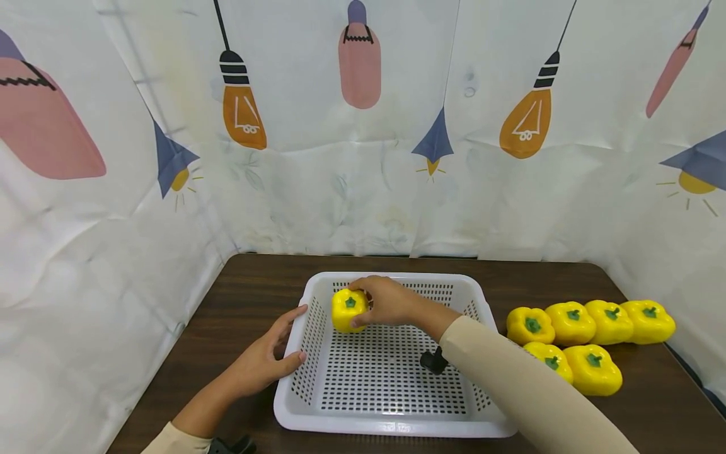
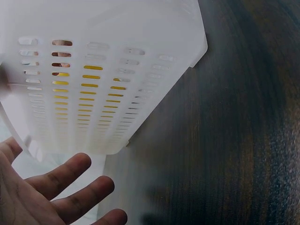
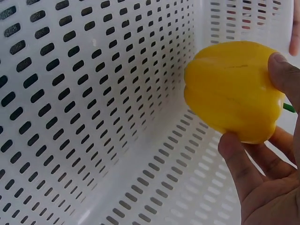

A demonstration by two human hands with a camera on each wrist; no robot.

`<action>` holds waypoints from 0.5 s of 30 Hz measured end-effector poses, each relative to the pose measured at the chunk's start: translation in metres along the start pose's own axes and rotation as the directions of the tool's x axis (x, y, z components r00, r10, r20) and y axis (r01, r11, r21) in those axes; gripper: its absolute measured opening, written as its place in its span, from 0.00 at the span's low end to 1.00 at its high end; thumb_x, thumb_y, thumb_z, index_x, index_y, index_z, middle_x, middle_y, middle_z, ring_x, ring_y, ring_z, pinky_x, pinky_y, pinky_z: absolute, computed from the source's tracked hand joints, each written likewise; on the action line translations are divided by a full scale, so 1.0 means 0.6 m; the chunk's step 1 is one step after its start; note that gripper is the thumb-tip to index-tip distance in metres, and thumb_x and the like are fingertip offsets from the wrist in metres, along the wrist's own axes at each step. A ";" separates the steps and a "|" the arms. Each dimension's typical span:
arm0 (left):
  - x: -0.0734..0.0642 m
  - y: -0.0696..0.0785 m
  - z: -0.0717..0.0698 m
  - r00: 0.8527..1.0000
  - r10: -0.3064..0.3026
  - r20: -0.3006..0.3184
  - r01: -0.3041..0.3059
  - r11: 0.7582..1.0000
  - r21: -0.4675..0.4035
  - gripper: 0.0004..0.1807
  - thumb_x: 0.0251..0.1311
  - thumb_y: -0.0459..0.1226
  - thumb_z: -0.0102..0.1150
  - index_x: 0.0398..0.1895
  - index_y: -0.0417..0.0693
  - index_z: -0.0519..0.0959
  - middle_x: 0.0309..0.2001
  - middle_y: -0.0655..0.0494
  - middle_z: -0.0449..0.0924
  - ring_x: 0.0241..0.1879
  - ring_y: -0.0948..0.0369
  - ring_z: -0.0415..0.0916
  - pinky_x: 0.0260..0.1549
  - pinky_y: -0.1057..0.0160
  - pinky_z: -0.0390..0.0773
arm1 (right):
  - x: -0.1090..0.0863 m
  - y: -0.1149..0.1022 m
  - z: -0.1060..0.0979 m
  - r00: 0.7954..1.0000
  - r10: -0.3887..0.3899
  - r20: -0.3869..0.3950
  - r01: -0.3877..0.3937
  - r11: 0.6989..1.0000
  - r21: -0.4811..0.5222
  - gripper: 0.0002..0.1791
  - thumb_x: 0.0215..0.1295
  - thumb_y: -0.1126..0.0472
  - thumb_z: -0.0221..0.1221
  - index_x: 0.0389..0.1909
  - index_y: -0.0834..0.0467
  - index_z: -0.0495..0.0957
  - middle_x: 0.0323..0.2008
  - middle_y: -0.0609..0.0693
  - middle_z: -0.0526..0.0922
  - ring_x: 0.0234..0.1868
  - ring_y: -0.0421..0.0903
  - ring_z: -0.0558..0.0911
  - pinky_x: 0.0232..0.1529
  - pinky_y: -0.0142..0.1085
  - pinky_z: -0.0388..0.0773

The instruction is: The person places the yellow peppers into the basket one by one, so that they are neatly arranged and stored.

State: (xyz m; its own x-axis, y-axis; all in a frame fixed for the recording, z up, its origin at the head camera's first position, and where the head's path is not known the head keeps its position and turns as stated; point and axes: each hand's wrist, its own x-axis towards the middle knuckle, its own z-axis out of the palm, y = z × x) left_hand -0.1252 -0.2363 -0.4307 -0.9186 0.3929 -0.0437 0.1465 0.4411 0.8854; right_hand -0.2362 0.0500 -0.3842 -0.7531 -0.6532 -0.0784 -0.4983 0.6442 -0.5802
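Note:
My right hand [image 1: 391, 301] grips a yellow bell pepper [image 1: 343, 316] inside the white perforated basket [image 1: 391, 427], near its far left corner. In the right wrist view, the thumb and fingers of the right hand [image 3: 269, 192] hold the bell pepper [image 3: 229, 89] from opposite sides, its green stem partly hidden. My left hand [image 1: 258, 362] is at the basket's left rim, thumb and fingers spread apart. From the left wrist view, its fingers [image 2: 84, 199] look extended beside the basket's outer wall [image 2: 140, 28], and yellow shows through the slots.
Several yellow bell peppers [image 1: 592, 369] with green stems lie in two rows on the dark wooden table [image 1: 266, 277], right of the basket. My right forearm hides part of the front row. A white patterned cloth [image 1: 351, 189] hangs behind and beside the table.

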 end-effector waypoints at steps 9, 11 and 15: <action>0.001 -0.001 0.002 1.000 0.003 0.011 -0.003 1.000 -0.011 0.45 0.69 0.40 0.61 0.82 0.60 0.46 0.68 0.31 0.65 0.53 0.40 0.79 0.32 0.57 0.87 | 0.010 0.001 0.018 1.000 -0.013 -0.017 0.012 0.999 -0.052 0.40 0.56 0.47 0.76 0.68 0.56 0.74 0.60 0.46 0.80 0.51 0.40 0.78 0.56 0.36 0.77; 0.001 -0.001 0.001 1.000 0.013 0.015 -0.012 1.000 -0.022 0.45 0.70 0.40 0.60 0.82 0.60 0.46 0.68 0.30 0.65 0.52 0.40 0.79 0.32 0.57 0.87 | 0.012 0.001 0.021 1.000 -0.018 -0.022 0.017 0.998 -0.053 0.39 0.56 0.47 0.76 0.67 0.56 0.74 0.58 0.46 0.80 0.50 0.39 0.78 0.56 0.35 0.77; 0.002 -0.002 0.000 0.999 0.034 0.024 -0.033 0.999 -0.043 0.44 0.70 0.38 0.59 0.82 0.60 0.45 0.68 0.30 0.64 0.51 0.41 0.80 0.32 0.57 0.87 | 0.015 0.000 0.025 0.999 -0.027 -0.035 0.025 0.998 -0.060 0.38 0.56 0.46 0.76 0.64 0.56 0.75 0.55 0.45 0.81 0.48 0.39 0.78 0.54 0.34 0.78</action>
State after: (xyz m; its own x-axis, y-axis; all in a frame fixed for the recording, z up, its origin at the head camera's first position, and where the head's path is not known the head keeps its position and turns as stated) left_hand -0.1263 -0.2362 -0.4318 -0.9040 0.4268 -0.0246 0.1606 0.3924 0.9057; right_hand -0.2365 0.0380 -0.3972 -0.7539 -0.6561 -0.0340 -0.5418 0.6502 -0.5326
